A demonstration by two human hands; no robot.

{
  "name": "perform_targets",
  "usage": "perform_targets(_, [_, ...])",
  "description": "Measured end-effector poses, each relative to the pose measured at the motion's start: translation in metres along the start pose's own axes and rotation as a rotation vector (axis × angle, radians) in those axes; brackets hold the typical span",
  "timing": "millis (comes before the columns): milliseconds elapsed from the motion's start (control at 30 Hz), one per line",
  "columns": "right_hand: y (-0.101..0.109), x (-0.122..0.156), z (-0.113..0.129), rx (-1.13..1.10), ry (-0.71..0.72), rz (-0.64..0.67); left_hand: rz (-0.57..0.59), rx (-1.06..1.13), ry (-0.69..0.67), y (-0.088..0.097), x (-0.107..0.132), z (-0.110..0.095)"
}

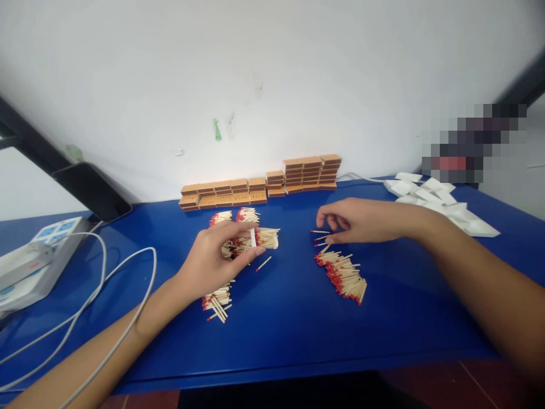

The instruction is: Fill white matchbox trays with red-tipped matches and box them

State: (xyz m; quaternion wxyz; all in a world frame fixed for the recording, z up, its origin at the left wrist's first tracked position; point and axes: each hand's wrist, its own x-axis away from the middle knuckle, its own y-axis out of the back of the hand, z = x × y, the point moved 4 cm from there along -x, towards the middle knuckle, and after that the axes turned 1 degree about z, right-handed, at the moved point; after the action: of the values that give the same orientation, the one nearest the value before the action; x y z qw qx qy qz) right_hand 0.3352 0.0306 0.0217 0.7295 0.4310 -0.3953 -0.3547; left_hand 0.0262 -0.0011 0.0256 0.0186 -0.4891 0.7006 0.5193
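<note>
My left hand [213, 255] is closed on the near end of a small white matchbox tray [253, 238], thumb and fingers on opposite sides. Red-headed matches [266, 236] lie inside it. Partly hidden behind and below that hand are heaps of matches [218, 298], and a single match [263, 263] lies just right of it. My right hand [349, 220] hovers over the top of another match pile [340, 272], its thumb and fingers curved but apart. A few loose matches [320, 232] lie beneath its fingertips; whether it touches them I cannot tell.
Closed matchboxes [313, 173] stand stacked in a row along the wall. Folded white trays [443, 199] are heaped at the right. On the left are a power strip [46, 255], a dark phone-like slab [93, 190] and a looping white cable [149, 267], crossing above my left forearm.
</note>
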Motion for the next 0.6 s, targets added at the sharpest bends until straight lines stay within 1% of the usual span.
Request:
perform_targets(133, [-0.004,-0.005,0.003,-0.008,0.011,0.013,-0.004,-0.035,-0.014,-0.001,0.0,0.001])
perform_targets(333, [-0.008,-0.006,0.005,-0.031,-0.008,0.048,0.003,-0.024,-0.012,-0.001,0.001,0.001])
perform_targets(600, [-0.012,0.0,0.021,0.132,-0.017,-0.002,0.0,0.013,0.026,-0.001,0.0,0.002])
